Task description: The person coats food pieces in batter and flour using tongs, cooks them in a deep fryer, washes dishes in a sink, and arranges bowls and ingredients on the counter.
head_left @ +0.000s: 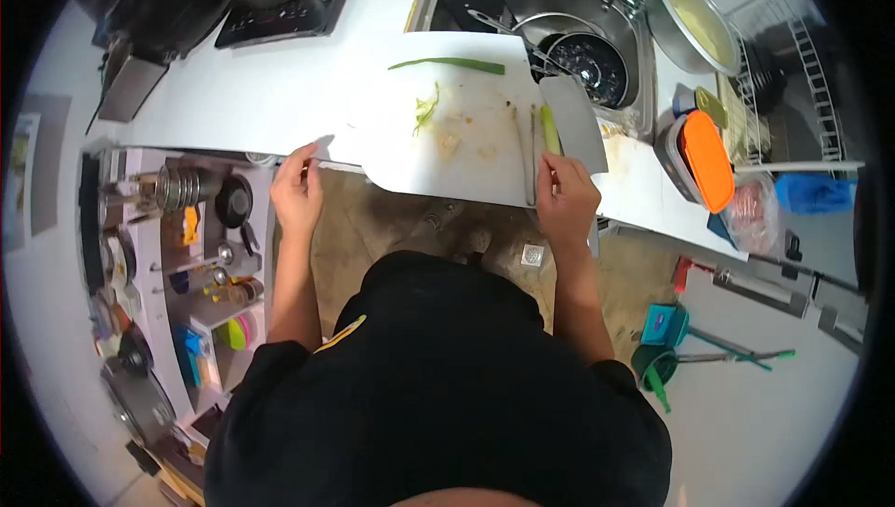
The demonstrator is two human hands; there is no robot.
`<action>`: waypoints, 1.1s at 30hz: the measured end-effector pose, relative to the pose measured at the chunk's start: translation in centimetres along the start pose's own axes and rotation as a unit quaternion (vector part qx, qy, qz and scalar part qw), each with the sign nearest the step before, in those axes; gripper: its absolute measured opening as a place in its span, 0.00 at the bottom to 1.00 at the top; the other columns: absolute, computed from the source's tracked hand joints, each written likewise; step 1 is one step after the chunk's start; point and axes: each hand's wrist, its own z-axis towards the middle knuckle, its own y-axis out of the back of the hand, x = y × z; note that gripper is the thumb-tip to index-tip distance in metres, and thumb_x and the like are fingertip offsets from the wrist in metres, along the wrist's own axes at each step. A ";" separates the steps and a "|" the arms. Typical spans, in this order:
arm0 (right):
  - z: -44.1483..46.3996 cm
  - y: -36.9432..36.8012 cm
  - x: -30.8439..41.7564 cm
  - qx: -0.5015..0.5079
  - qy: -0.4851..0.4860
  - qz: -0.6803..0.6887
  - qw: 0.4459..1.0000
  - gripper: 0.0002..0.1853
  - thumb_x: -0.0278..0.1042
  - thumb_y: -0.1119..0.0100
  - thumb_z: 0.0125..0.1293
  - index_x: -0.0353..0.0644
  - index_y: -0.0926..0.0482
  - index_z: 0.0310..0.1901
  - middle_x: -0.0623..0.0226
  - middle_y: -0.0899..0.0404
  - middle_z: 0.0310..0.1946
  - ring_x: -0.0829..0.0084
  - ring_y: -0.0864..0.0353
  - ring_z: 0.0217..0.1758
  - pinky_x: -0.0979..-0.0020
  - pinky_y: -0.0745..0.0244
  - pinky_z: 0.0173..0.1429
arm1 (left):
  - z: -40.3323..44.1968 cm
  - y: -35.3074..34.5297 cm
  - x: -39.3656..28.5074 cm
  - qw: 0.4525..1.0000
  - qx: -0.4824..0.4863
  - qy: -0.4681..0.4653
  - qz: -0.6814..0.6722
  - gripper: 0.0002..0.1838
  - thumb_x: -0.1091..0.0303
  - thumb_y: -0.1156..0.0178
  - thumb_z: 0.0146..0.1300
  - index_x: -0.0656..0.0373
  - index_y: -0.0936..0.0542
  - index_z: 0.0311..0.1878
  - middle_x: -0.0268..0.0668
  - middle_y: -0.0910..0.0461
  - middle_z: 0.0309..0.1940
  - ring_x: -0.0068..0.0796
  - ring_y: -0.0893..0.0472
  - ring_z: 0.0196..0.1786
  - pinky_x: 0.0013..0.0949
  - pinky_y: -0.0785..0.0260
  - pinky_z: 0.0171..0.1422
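Observation:
My right hand [570, 198] is at the right edge of a white cutting board [401, 148], fingers closed around the lower end of a slender light-green piece [549, 127], whose kind I cannot make out. Beside it lie a thin dark stick-like tool [533, 157] and a flat grey, blade-like sheet [580, 125]. A long dark-green strip [452, 63], like a vegetable stalk or leaf, lies across the board's far part. Thin pale-green shreds [426, 110] rest left of the middle. At the counter's front edge, left of the board, my left hand [296, 195] has loosely bent fingers and holds nothing visible.
Behind the board is a steel sink [634, 78] with a black pan [589, 67] in it. A steel bowl [667, 36] and an orange-lidded container [709, 162] stand right. An induction cooktop [280, 24] is at back left. Open shelves [219, 307] are below on the left.

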 end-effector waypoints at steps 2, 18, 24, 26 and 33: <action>0.3 -0.4 0.0 0.025 -0.009 0.041 0.999 0.05 0.24 0.42 0.56 0.37 0.22 0.35 0.58 0.23 0.28 0.63 0.24 0.26 0.68 0.29 0.31 | -2.4 2.1 -0.7 0.992 0.029 0.126 0.000 0.05 0.73 0.41 0.58 0.64 0.19 0.33 0.35 0.25 0.16 0.22 0.26 0.19 0.26 0.33 0.25; -1.2 -4.5 5.4 0.123 0.135 0.069 0.981 0.16 0.29 0.36 0.54 0.39 0.32 0.15 0.63 0.35 0.11 0.69 0.38 0.14 0.68 0.43 0.21 | -11.9 6.8 6.4 0.867 0.285 0.359 -0.195 0.13 0.75 0.40 0.53 0.58 0.21 0.44 0.38 0.19 0.30 0.30 0.18 0.29 0.28 0.26 0.32; -3.7 -9.7 9.7 0.160 0.135 0.050 0.977 0.18 0.33 0.39 0.60 0.35 0.29 0.16 0.67 0.35 0.10 0.79 0.40 0.14 0.73 0.44 0.20 | -10.2 11.8 7.2 0.969 0.125 0.212 0.038 0.13 0.57 0.41 0.55 0.57 0.20 0.24 0.43 0.22 0.22 0.47 0.22 0.32 0.46 0.30 0.38; -4.5 -12.6 11.7 0.171 0.129 0.083 0.973 0.18 0.33 0.39 0.60 0.35 0.29 0.16 0.70 0.36 0.10 0.82 0.42 0.16 0.75 0.45 0.21 | -12.3 12.0 11.8 0.978 0.071 0.196 0.003 0.12 0.58 0.41 0.55 0.56 0.20 0.26 0.42 0.21 0.23 0.47 0.21 0.34 0.45 0.29 0.40; -7.3 -20.1 25.2 0.272 0.255 0.149 0.916 0.14 0.27 0.33 0.52 0.37 0.29 0.16 0.63 0.31 0.13 0.70 0.35 0.14 0.70 0.40 0.21 | -15.0 22.0 17.1 0.924 0.167 0.336 0.073 0.13 0.59 0.42 0.55 0.56 0.20 0.20 0.39 0.20 0.23 0.43 0.21 0.35 0.45 0.29 0.40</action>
